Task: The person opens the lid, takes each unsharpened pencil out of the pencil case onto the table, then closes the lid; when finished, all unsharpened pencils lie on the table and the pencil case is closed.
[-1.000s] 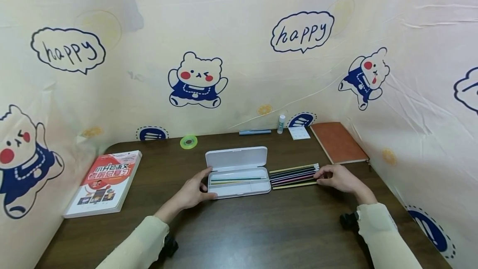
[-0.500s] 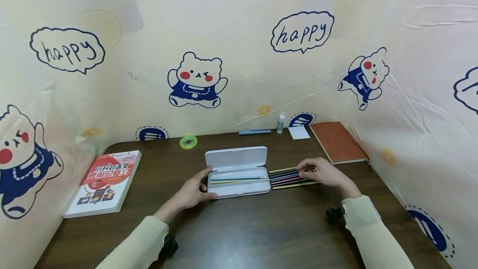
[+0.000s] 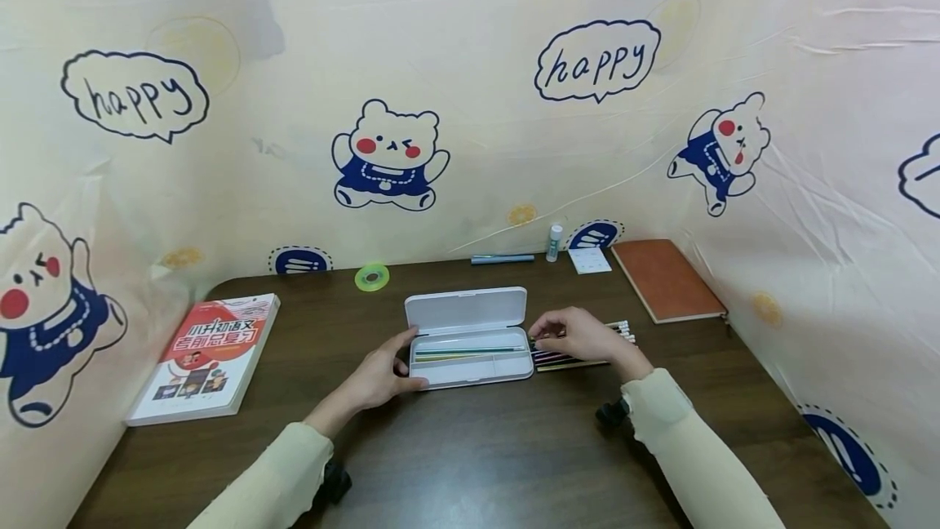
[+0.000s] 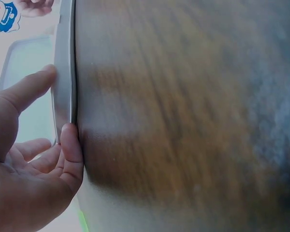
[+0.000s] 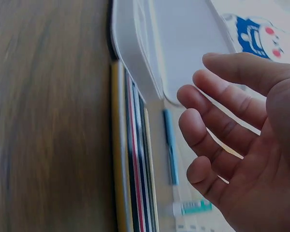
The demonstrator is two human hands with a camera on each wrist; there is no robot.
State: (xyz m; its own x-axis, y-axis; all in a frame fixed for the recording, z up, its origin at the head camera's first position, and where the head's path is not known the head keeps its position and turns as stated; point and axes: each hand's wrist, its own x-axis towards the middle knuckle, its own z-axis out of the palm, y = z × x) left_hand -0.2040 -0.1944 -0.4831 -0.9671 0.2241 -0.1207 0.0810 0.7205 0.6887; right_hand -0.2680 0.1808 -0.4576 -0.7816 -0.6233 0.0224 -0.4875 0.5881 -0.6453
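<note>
A white pencil case (image 3: pixel 470 370) lies with its lid (image 3: pixel 466 308) raised on the dark table, a few thin pencils (image 3: pixel 455 354) inside. My left hand (image 3: pixel 378 374) grips the case's left end, thumb at the front side and fingers round the end; the left wrist view also shows this hold. To the right of the case, several dark and yellow pencils (image 5: pixel 137 159) lie side by side. Over their near-case ends hovers my right hand (image 3: pixel 576 333), hiding part of them. In the right wrist view its fingers are loosely bent, with nothing between them.
A red and white book (image 3: pixel 206 357) lies at the left. Along the back edge are green tape (image 3: pixel 372 277), a blue pen (image 3: pixel 503 259), a glue stick (image 3: pixel 554 243) and a white card (image 3: pixel 589 260). A brown notebook (image 3: pixel 667 280) lies back right.
My right hand has moved left along the pencils, from their far right ends to beside the pencil case. My left hand keeps its hold on the case.
</note>
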